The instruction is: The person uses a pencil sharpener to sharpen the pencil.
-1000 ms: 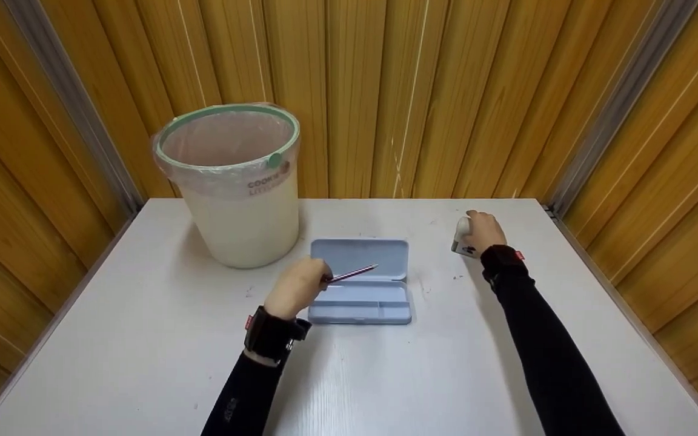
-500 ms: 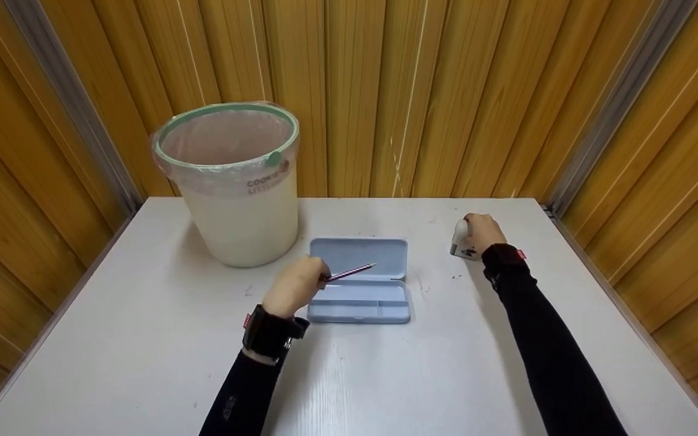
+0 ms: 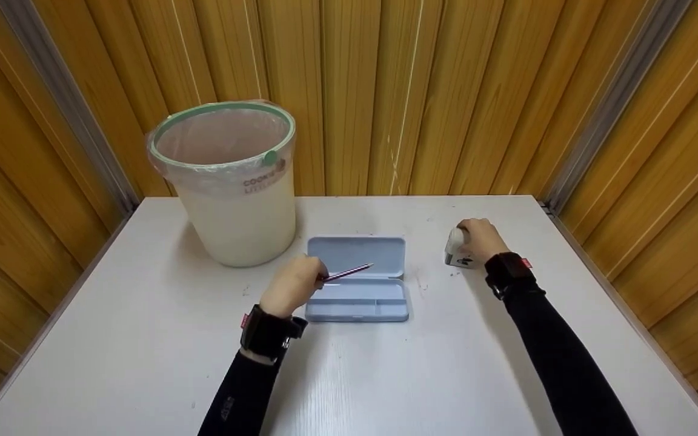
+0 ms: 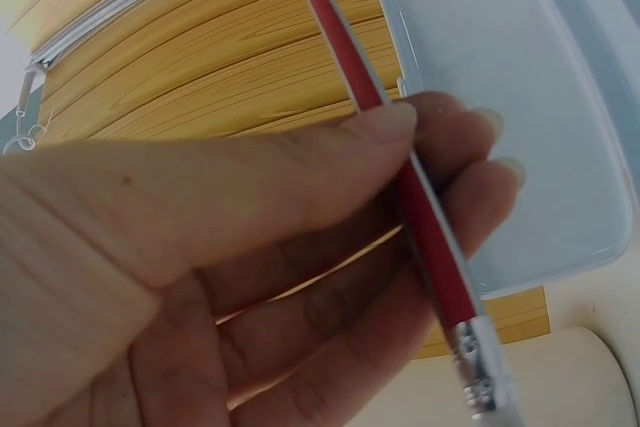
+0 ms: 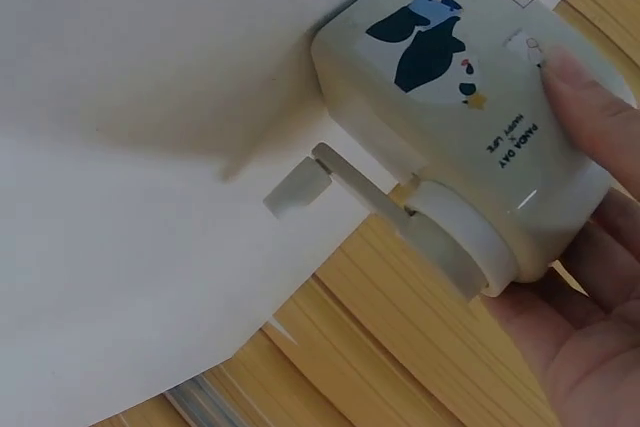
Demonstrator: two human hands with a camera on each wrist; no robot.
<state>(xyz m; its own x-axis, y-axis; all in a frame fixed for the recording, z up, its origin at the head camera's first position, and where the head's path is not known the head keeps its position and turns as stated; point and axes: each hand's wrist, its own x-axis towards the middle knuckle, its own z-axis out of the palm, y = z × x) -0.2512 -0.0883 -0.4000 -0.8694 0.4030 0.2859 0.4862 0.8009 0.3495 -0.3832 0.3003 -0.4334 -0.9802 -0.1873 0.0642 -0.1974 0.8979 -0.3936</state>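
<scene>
My left hand (image 3: 293,284) pinches a striped red and silver pencil (image 4: 440,247) between thumb and fingers; in the left wrist view its metal ferrule end points down. Seen from the head, the pencil's sharpened tip points right, above an open light-blue pencil case (image 3: 356,312). Farther right, my right hand (image 3: 483,239) grips a cream hand-crank pencil sharpener (image 5: 440,77) with a penguin-and-panda print. The sharpener's crank handle (image 5: 375,197) faces the camera in the right wrist view. Part of the right hand's fingers is hidden behind the sharpener.
A tall cream bin (image 3: 237,224) with a green rim and a plastic liner stands at the back left. Wood-patterned walls (image 3: 361,91) enclose the white table (image 3: 349,375) at the back and sides. The pencil case has divided compartments and a raised lid.
My right hand has moved slightly toward the table's front with the sharpener in its grip. The left hand and pencil have hardly moved; the head view has shifted slightly.
</scene>
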